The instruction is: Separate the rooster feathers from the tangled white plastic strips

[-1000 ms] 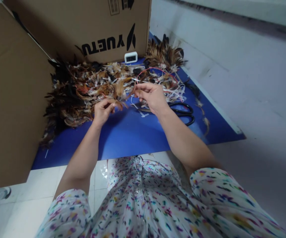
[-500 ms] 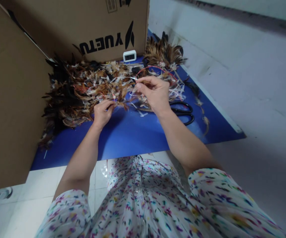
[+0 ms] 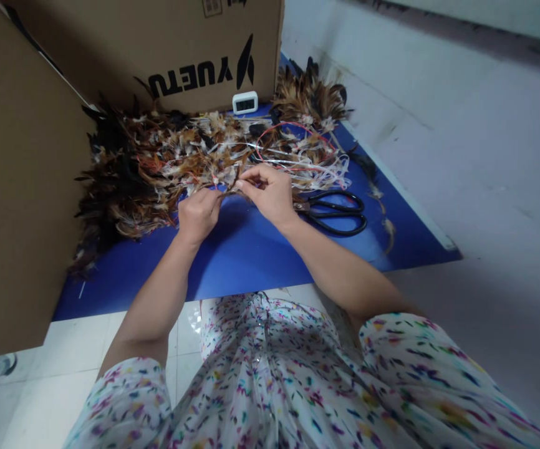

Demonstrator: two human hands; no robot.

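Note:
My left hand [image 3: 199, 213] is closed in a pinch on a thin brown feather [image 3: 231, 188] at the front edge of the feather pile. Just to its right, my right hand [image 3: 270, 193] pinches the same small brown feather bit from the other side, fingertips close together. The exact grip is partly hidden by the fingers. Behind both hands spreads a heap of brown, black and white feathers [image 3: 167, 149]. Black-handled scissors [image 3: 335, 212] lie right of my right hand, their blades mostly hidden behind it.
A white digital timer [image 3: 245, 103] stands before a cardboard box [image 3: 181, 37]. Another cardboard panel [image 3: 17, 187] rises at the left. White strips [image 3: 330, 171] and a red cord [image 3: 293, 125] lie on the blue tabletop [image 3: 251, 255]. A feather bunch [image 3: 310, 93] sits by the wall.
My right hand has moved left and slightly down to meet the left hand. The scissors now show more fully. A white strip by the right hand is no longer visible.

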